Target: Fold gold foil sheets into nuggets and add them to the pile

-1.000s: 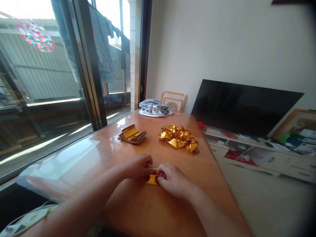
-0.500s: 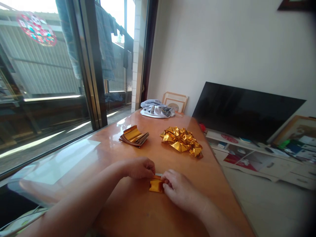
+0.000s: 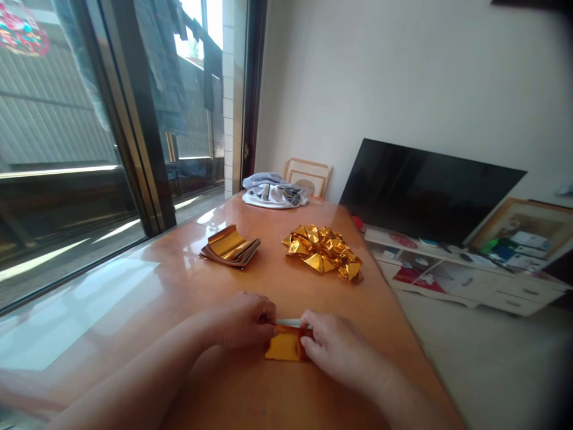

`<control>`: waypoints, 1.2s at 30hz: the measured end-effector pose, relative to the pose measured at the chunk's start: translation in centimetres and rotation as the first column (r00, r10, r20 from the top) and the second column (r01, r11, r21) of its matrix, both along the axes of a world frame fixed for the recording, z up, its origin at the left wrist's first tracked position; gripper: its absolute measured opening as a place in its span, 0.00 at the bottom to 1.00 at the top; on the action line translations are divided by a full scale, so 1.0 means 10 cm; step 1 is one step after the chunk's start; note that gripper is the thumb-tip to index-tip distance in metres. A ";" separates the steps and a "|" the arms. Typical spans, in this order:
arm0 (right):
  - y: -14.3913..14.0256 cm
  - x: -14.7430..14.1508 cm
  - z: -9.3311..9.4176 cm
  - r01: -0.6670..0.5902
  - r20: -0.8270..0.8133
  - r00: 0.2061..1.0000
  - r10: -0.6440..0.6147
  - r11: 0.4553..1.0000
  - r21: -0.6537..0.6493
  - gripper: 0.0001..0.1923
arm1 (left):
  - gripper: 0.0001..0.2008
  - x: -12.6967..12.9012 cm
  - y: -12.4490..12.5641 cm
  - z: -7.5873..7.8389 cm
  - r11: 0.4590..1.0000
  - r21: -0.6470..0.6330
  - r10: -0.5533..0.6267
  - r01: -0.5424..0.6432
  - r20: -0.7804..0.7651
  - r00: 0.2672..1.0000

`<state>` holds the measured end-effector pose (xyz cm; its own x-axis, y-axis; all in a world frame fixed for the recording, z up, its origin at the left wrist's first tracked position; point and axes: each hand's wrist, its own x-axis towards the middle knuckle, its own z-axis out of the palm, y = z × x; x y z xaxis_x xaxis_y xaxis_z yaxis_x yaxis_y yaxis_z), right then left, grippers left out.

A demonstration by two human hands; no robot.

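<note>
The orange surface carries everything in view, and the view has swung a little to the right since the earlier pictures, so the window frame sits further left. Beyond it, a dark screen leans on the wall. At the far end lies a bundled cloth. Nearer, a heap of folded gold pieces and a stack of flat gold sheets lie apart from each other, unmoved. The left hand and right hand meet at the near edge, each pinching one side of a gold sheet that lies on the surface between them. A second ago the sheet was nearly hidden under the fingers; now more of its gold face shows as a flat rectangle, with a pale strip along its far edge, which suggests a fold being pressed down.
</note>
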<state>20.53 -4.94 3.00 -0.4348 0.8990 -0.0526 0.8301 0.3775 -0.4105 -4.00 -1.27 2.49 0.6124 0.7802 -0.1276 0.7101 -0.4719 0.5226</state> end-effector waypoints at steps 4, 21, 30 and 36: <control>0.01 -0.03 -0.04 0.038 0.018 0.999 -0.038 0.999 -0.010 0.07 | 0.06 0.05 -0.04 0.03 0.996 0.075 0.041 -0.039 -0.024 0.999; -0.15 -0.25 -0.04 -0.149 -0.010 0.989 0.150 0.985 0.090 0.07 | 0.12 -0.02 0.01 -0.08 1.000 0.014 0.005 -0.007 0.108 0.994; -0.15 -0.24 -0.09 -0.229 0.070 0.973 0.219 0.953 0.200 0.09 | 0.14 -0.12 -0.01 0.03 0.998 -0.035 -0.054 0.057 0.079 0.995; -0.11 -0.25 -0.13 -0.133 0.030 0.991 0.130 0.970 0.204 0.09 | 0.08 -0.08 -0.04 0.06 0.999 0.006 -0.038 0.038 0.079 0.996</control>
<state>18.01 -6.07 1.69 -0.5505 0.8264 0.1186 0.7735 0.5583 -0.2999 -4.78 -1.69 3.05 0.6497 0.7566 -0.0746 0.6483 -0.5001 0.5741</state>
